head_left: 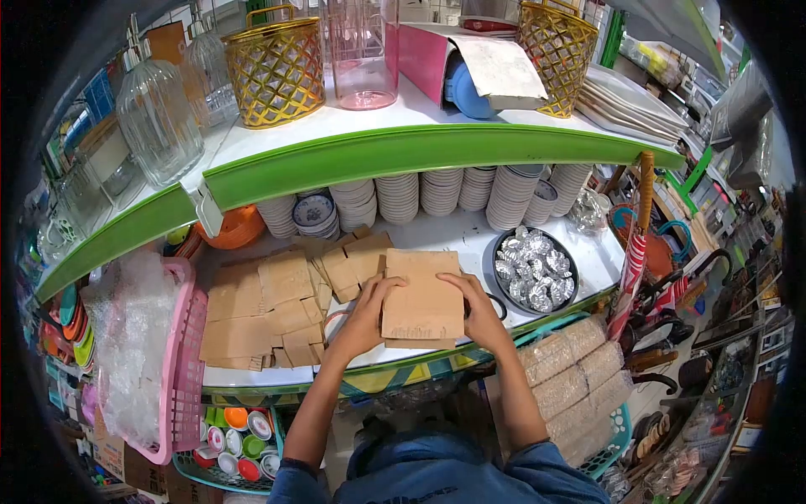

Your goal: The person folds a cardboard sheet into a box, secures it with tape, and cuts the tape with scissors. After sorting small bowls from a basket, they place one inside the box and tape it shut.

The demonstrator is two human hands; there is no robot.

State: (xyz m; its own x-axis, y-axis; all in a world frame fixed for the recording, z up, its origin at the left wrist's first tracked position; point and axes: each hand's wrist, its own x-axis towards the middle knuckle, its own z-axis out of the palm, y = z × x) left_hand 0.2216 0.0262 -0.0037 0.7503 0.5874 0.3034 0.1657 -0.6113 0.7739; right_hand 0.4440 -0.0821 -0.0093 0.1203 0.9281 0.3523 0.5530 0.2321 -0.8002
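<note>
Between my two hands is a small brown cardboard box (423, 294), held above the front of the white lower shelf. My left hand (367, 315) grips its left side, thumb lying on the top face. On the opposite side my right hand (480, 315) presses with its thumb also on top. Flattened cardboard pieces (260, 294) lie on the shelf to the left of my left hand. Close to my right hand stands a round black pan (537, 304) filled with shiny silver foil-like cups. What is under the box is hidden.
A green-edged upper shelf (420, 144) overhangs stacked bowls (398, 197). A pink basket (178, 361) with bubble wrap stands left. Wrapped bundles (579, 378) fill a teal basket at lower right. Umbrellas (640, 269) hang at the right. Colourful lidded containers (239, 441) sit below left.
</note>
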